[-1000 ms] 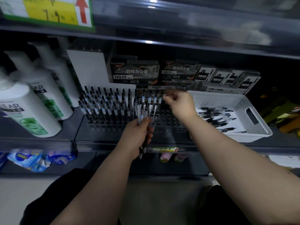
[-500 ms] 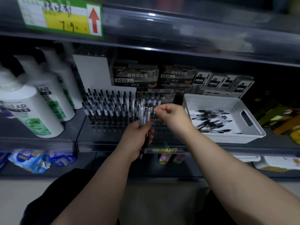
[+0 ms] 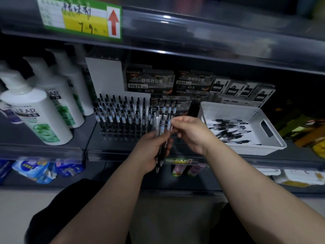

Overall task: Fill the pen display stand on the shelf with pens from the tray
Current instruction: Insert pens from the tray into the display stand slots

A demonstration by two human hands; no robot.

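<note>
Back from stand (image 3: 121,136), right hand (image 3: 191,134) now seemingly pinches one pen (image 3: 169,124) in bundle (image 3: 157,127); left hand (image 3: 149,152) grips that bundle.

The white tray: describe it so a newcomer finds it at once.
Look at the middle shelf, where white bottles stand at the left and the pen display stand fills the centre. Right of the stand sits the white tray. Alone there, it is an open perforated basket with a handle slot, holding loose pens lying flat.

pens (image 3: 163,125) in left hand (image 3: 149,152), right hand (image 3: 191,134) pinching
</note>
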